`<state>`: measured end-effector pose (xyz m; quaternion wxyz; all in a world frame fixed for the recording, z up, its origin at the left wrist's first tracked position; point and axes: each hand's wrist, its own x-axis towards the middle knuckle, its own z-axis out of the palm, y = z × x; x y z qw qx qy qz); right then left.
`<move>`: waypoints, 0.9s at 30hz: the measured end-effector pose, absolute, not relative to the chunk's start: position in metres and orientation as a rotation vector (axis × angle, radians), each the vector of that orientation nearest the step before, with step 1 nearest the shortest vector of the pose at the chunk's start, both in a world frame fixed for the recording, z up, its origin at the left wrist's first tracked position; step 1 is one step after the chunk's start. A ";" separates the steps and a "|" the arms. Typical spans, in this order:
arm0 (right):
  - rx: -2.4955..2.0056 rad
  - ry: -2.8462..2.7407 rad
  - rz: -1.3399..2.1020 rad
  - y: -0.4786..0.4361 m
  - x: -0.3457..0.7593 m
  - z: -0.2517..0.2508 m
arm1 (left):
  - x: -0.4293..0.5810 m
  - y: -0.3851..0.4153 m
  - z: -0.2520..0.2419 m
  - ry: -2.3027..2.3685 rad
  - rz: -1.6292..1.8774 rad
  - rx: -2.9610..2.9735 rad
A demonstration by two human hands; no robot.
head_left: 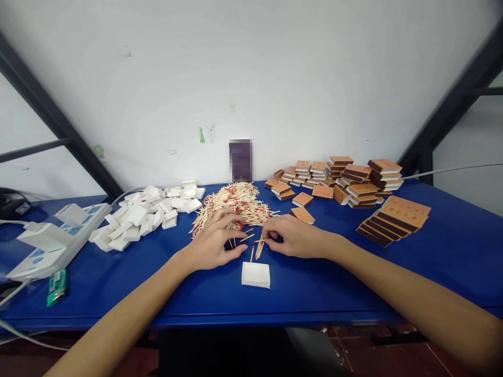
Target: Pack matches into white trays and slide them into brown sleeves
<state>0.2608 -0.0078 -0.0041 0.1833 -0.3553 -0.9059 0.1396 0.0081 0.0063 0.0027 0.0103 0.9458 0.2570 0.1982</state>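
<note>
A heap of red-tipped matches point(236, 199) lies at the middle of the blue table. My left hand point(212, 242) reaches over the heap's near edge, thumb and fingers apart, with a few loose matches under and beside them. My right hand point(291, 236) pinches a match point(259, 241) between thumb and fingertips, its red head pointing left. Just below that are several loose matches point(258, 252) lying close together. Nearer to me sits a small white matchbox tray point(255, 275); I cannot tell whether it holds anything.
White matchbox trays point(145, 212) are piled on the left, beside a power strip point(58, 243) and a green packet point(57, 287). Orange-brown matchboxes point(356, 180) are stacked at the back right, with a fanned stack of flat sleeves point(406, 212) closer. A dark, blurred object point(241, 161) stands against the wall.
</note>
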 end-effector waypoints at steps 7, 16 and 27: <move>-0.976 -2.479 0.270 -0.008 0.259 -0.002 | 0.010 0.003 0.003 0.824 0.532 2.979; -0.884 -2.537 0.287 -0.007 0.249 -0.008 | 0.011 0.005 0.000 0.825 0.512 2.961; -0.928 -2.495 0.278 -0.017 0.251 0.000 | 0.011 0.003 0.003 0.681 0.567 2.970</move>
